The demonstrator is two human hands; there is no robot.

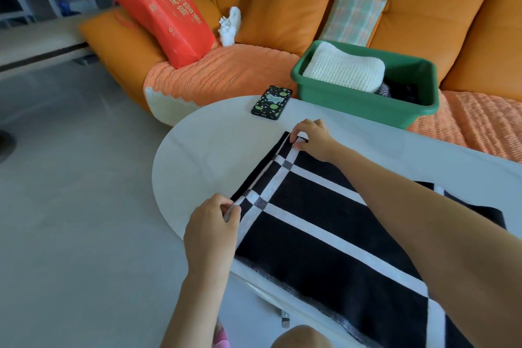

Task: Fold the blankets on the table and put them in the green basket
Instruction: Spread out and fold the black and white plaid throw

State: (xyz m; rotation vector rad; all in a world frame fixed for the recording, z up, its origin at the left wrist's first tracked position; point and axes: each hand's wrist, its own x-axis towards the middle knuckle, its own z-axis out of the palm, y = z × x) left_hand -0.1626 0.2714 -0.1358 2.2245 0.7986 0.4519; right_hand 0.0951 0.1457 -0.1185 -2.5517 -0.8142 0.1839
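Head view: black woven blanket with white stripes (324, 232), doubled over, lying flat on a white oval table (203, 155).
Left hand (211, 232) pinches the blanket's near corner at 9 o'clock. Right hand (313, 140) pinches the far corner at 12 o'clock, fingers curled on the edge. Green plastic basket (367, 104) sits at 1 o'clock, just past the table, against an orange sofa (423, 8), and holds a folded cream knitted blanket (344, 70). Dark spotted phone (272, 102) lies at 11 o'clock on the table.

One left hand (212, 230) and one right hand (312, 140) are showing, two in all. One black-and-white blanket (324, 234) is lying on one counter (197, 155). One green basket (364, 104) is holding one white blanket (343, 70). One phone (271, 102) and one red bag (166, 11) are also showing.
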